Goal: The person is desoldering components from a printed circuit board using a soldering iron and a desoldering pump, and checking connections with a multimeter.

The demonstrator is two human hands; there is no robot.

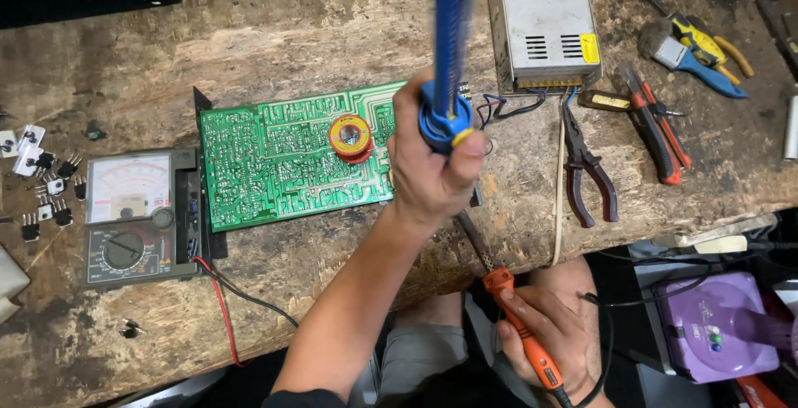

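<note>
My left hand (pixel 432 163) is raised over the workbench, gripping a blue desoldering pump (pixel 450 59) held upright, thumb on its yellow button. My right hand (pixel 553 337) is low at the bench's front edge, holding an orange-handled soldering iron (pixel 515 317) whose metal tip points up toward the board's right end. A green circuit board (pixel 283 159) lies solder side up on the wood, with a small red and yellow round tin (pixel 351 137) resting on it.
An analog multimeter (pixel 137 217) with a red lead sits left of the board, loose transistors (pixel 41 184) beyond it. A metal power supply (pixel 544 22) stands at the back. Pliers (pixel 588 171), cutters (pixel 657 125) and other tools lie right. A purple device (pixel 719 325) sits below.
</note>
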